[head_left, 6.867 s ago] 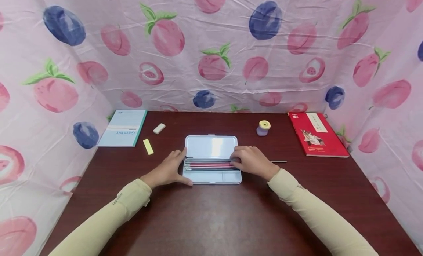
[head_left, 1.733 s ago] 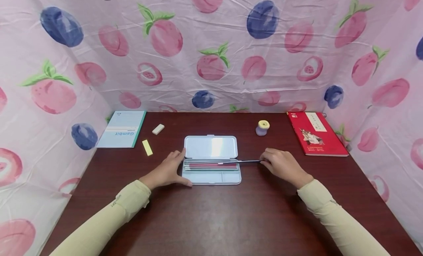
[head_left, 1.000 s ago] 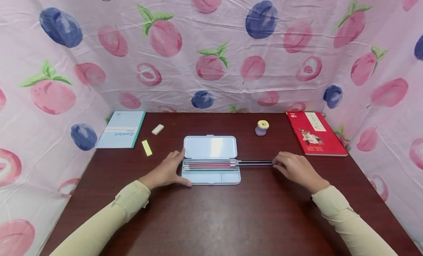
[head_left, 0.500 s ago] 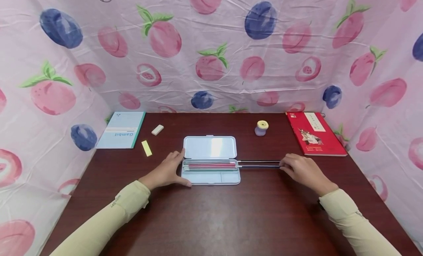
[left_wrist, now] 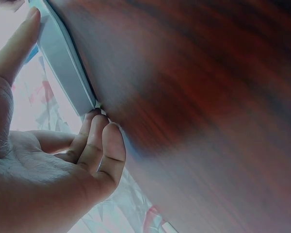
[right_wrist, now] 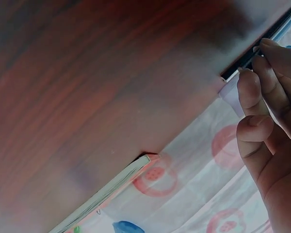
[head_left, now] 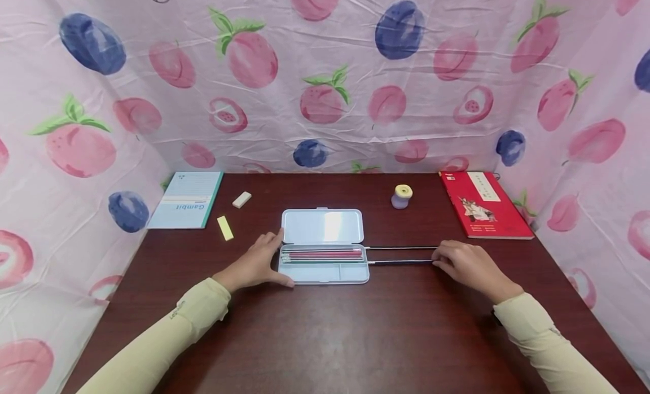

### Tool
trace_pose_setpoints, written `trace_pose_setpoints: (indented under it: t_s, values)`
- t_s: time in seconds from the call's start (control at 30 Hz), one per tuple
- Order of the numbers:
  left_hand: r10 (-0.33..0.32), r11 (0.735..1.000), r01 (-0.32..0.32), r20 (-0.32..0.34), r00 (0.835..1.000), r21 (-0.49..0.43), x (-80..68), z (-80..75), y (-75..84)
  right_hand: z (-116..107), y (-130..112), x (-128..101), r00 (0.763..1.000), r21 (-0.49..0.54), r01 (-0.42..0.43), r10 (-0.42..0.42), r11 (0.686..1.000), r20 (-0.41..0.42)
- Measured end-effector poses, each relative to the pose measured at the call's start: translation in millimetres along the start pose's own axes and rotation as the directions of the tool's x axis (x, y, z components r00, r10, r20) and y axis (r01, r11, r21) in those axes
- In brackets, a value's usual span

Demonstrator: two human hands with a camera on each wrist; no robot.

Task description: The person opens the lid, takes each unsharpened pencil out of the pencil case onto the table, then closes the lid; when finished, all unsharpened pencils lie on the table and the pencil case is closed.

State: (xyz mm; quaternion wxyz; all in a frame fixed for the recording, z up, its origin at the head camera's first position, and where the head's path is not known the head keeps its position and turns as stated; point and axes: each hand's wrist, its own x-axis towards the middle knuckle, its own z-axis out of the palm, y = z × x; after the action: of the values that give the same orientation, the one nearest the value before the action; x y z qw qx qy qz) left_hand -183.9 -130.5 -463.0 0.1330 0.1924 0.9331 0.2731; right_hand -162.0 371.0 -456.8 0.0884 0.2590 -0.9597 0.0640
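Observation:
A pale pencil case [head_left: 297, 226] lies with its lid laid back. Several pencils [head_left: 322, 254], some red, lie in its rear compartment. My left hand [head_left: 256, 261] rests against the case's left end, thumb at the front side, fingers at the corner. The left wrist view shows that thumb along the case wall [left_wrist: 63, 63]. My right hand [head_left: 469, 267] pinches the right end of a dark pencil [head_left: 401, 262] on the right of the case. A second dark pencil [head_left: 401, 248] lies behind it, roughly parallel. In the right wrist view, a dark pencil end [right_wrist: 231, 73] shows beside the fingertips.
A lavender and yellow sharpener-like object [head_left: 402, 196] stands behind the pencils. A red book [head_left: 484, 208] lies at the back right, a light blue notebook [head_left: 183, 201] at the back left. A white eraser [head_left: 242, 200] and a yellow strip [head_left: 225, 228] lie near the notebook.
My right hand has drawn a dark pencil out of the case to the right, beside the one lying there, then shifted it slightly nearer. The left hand keeps its place.

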Motion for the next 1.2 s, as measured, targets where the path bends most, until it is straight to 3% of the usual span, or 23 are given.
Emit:
trace_pose_setpoints:
  t_s: [0.53, 0.93, 1.2]
  values:
    - [-0.008, 1.0, 0.008, 0.006, 1.0, 0.001, 0.5, -0.8, -0.1, 3, 0, 1, 1.0, -0.011, 0.006, -0.006, 1.0, 0.018]
    - [-0.007, 1.0, 0.007, 0.001, 1.0, 0.003, 1.1, 0.0, -0.9, 3, -3, 5, 0.999, -0.015, 0.026, -0.026, 1.0, -0.031]
    - [-0.007, 1.0, 0.007, 0.001, 1.0, 0.004, 0.4, -0.6, -0.4, -1, -19, 19, 0.998, 0.035, 0.018, -0.015, 0.999, -0.067]
